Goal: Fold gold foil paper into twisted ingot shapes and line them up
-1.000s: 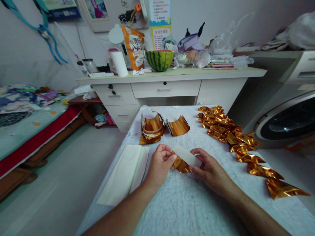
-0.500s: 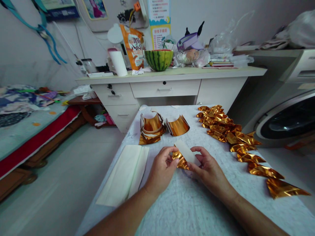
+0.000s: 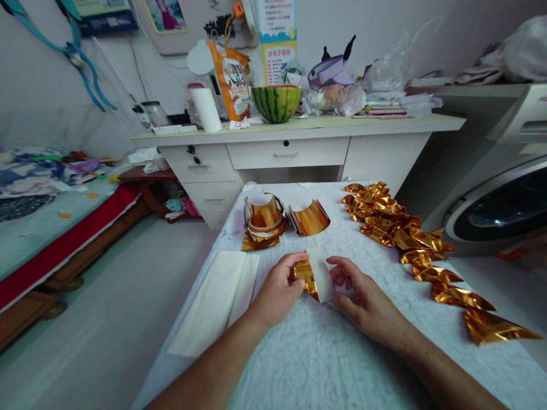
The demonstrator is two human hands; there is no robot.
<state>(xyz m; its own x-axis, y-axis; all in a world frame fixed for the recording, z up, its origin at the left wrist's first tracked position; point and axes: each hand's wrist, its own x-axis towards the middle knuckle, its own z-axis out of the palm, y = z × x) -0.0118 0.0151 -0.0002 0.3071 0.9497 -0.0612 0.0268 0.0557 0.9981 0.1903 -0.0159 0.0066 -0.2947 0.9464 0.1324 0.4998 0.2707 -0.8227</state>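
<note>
My left hand (image 3: 280,287) pinches a gold foil piece (image 3: 306,277) between thumb and fingers. From its right side a white paper part (image 3: 321,275) sticks out. Beside that paper edge, my right hand (image 3: 359,290) is open, thumb and fingers apart, with a small gap to the paper. Beyond the hands lie a curled gold stack with a band around it (image 3: 264,219) and a curved gold sheet stack (image 3: 311,218). White paper sheets (image 3: 213,304) lie left of my left hand. Several folded gold pieces (image 3: 421,256) form a row along the right side.
The cloth-covered table (image 3: 299,364) stands before a white desk (image 3: 290,152) holding half a watermelon (image 3: 276,104), an orange bag (image 3: 233,82) and plastic bags. A washing machine (image 3: 504,165) is at the right, a bed (image 3: 64,228) at the left.
My right hand has let go of the piece and its fingers have spread. In my left hand the foil and paper have turned more upright.
</note>
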